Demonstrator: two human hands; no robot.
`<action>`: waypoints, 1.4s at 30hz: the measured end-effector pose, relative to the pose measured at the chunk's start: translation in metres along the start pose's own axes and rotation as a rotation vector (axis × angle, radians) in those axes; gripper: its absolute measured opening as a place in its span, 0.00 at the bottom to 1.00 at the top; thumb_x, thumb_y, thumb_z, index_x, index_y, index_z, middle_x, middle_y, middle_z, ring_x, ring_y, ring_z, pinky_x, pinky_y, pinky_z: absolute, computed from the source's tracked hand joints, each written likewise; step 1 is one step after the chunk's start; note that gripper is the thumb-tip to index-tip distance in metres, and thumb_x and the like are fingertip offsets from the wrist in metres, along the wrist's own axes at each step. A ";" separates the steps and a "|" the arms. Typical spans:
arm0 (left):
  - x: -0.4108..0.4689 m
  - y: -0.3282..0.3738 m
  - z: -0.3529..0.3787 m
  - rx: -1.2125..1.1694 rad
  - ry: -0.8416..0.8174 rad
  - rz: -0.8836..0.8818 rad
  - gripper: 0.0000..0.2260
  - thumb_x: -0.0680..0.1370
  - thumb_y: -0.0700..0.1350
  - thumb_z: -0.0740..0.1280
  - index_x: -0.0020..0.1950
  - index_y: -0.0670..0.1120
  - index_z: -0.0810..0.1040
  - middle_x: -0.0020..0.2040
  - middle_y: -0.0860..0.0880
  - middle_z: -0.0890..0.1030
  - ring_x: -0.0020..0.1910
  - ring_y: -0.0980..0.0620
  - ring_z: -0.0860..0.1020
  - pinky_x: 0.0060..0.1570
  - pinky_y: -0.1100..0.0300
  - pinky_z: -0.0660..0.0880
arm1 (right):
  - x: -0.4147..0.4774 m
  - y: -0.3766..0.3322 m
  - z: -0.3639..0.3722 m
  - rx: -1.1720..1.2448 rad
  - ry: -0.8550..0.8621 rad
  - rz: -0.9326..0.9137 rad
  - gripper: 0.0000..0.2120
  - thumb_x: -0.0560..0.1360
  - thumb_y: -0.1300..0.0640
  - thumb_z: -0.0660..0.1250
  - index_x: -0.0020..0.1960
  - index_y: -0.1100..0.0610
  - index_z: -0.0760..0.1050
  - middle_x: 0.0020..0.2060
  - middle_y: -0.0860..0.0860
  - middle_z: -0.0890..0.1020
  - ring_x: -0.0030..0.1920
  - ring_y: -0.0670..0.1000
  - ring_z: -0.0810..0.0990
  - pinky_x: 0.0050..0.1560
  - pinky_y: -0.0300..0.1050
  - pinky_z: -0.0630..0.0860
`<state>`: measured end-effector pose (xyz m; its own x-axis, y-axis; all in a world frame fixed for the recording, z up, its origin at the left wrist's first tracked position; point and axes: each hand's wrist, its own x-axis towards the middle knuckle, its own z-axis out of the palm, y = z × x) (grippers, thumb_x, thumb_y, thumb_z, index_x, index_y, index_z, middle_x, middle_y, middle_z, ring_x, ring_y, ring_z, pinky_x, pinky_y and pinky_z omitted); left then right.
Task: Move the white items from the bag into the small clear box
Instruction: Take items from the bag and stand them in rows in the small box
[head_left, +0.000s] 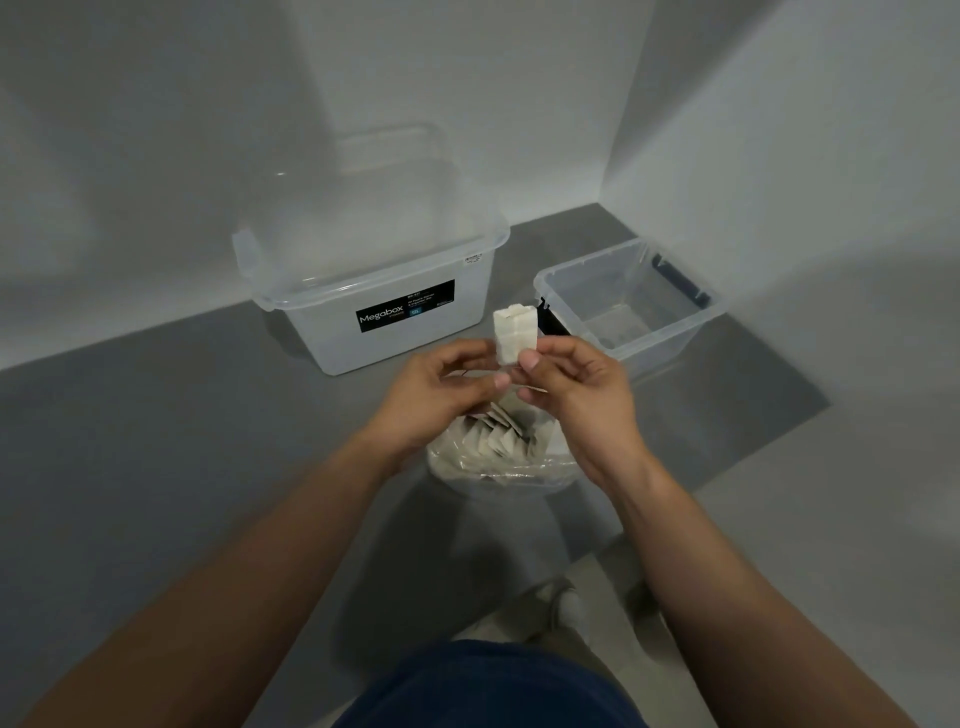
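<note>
A small stack of white packets (513, 334) stands upright above the bag, pinched at its lower end between the fingers of my left hand (441, 392) and my right hand (574, 387). Below both hands sits a clear plastic bag (501, 452) on the grey floor, holding several more white packets. The small clear box (631, 306) stands open to the right and a little beyond my hands; its inside looks bare.
A larger clear bin (374, 283) with a black Megabox label stands beyond the bag on the left, against the white wall. White walls form a corner behind both boxes. My legs and a shoe (558, 605) show at the bottom.
</note>
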<state>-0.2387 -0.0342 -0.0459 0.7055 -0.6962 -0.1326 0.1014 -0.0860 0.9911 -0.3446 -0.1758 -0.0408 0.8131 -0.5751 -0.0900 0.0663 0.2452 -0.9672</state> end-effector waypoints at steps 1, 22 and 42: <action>0.000 0.003 0.003 -0.017 0.008 0.030 0.15 0.77 0.39 0.74 0.63 0.43 0.82 0.56 0.43 0.85 0.53 0.45 0.85 0.55 0.50 0.82 | 0.000 0.001 0.002 -0.015 0.001 -0.014 0.05 0.78 0.63 0.72 0.54 0.60 0.81 0.46 0.58 0.87 0.48 0.55 0.87 0.47 0.46 0.81; 0.040 0.032 0.019 0.595 0.032 0.205 0.06 0.78 0.45 0.74 0.54 0.50 0.87 0.39 0.54 0.86 0.40 0.57 0.85 0.49 0.50 0.83 | 0.053 -0.087 -0.047 -1.061 -0.296 -0.314 0.03 0.77 0.53 0.74 0.50 0.46 0.85 0.38 0.37 0.85 0.41 0.38 0.83 0.43 0.31 0.76; 0.129 0.012 0.112 0.972 0.044 -0.111 0.57 0.61 0.74 0.74 0.82 0.49 0.57 0.81 0.48 0.59 0.79 0.46 0.61 0.75 0.47 0.64 | 0.205 -0.067 -0.127 -1.636 -0.765 -0.175 0.06 0.77 0.52 0.70 0.52 0.49 0.85 0.49 0.47 0.86 0.49 0.50 0.82 0.53 0.51 0.80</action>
<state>-0.2248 -0.2049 -0.0497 0.7544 -0.6233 -0.2061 -0.4397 -0.7128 0.5464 -0.2558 -0.4090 -0.0247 0.9485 0.0551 -0.3120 -0.0180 -0.9738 -0.2267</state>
